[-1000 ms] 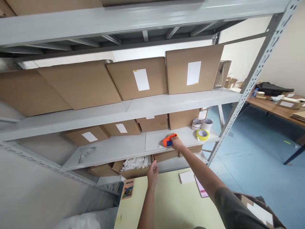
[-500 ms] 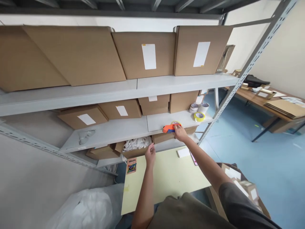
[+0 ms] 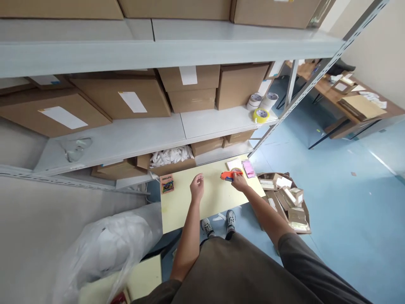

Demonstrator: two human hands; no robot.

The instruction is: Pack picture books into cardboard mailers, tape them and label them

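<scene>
My right hand (image 3: 239, 183) grips an orange and blue tape dispenser (image 3: 230, 175) and holds it low over the pale yellow table (image 3: 186, 207), near its far right corner. Beside it my left hand (image 3: 196, 187) hovers over the middle of the table, fingers loosely curled and holding nothing. A white card (image 3: 233, 164) and a pink pad (image 3: 249, 168) lie just beyond the dispenser.
A grey metal shelf rack (image 3: 202, 126) full of cardboard boxes stands behind the table, with tape rolls (image 3: 261, 115) at its right end. A small colourful box (image 3: 167, 184) lies on the table's left. An open carton of small boxes (image 3: 286, 198) sits on the blue floor; a plastic bag (image 3: 110, 249) lies left.
My right hand lifted the tape dispenser off the shelf and brought it down to the table. My left hand dropped from the shelf edge. The view tilted downward.
</scene>
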